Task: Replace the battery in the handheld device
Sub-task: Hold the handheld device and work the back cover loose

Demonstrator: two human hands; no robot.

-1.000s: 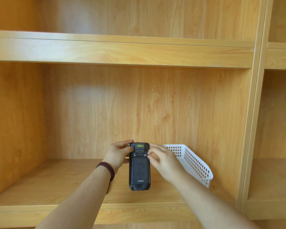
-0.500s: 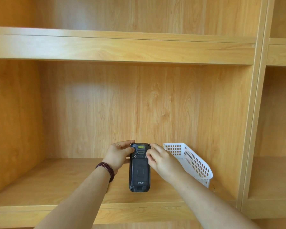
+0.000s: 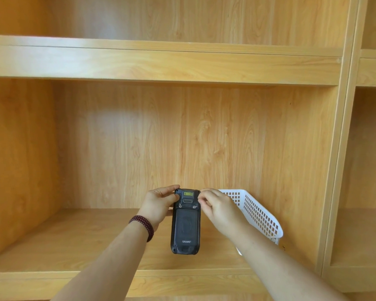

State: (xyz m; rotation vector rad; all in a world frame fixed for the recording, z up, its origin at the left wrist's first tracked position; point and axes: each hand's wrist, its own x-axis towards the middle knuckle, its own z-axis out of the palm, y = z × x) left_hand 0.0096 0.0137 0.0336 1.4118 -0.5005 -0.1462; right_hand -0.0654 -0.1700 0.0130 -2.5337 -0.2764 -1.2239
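Head cam: left hand (image 3: 159,205) grips handheld scanner (image 3: 185,222); right hand (image 3: 217,206) pinches its latch, fingers together; risk: slips, w/ scanner dropping onto shelf (image 3: 74,242).

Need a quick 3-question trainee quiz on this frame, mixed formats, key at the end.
1. True or false: the back cover of the handheld device is already off.
2. Which hand wears the beaded bracelet?
A. left hand
B. right hand
C. both
3. Fill in: the white basket sits on the wooden shelf to the ____ of the device.

Key
1. False: the cover is still on, with two small latches showing near its top edge and the right hand's fingertips by the right one.
2. A
3. right
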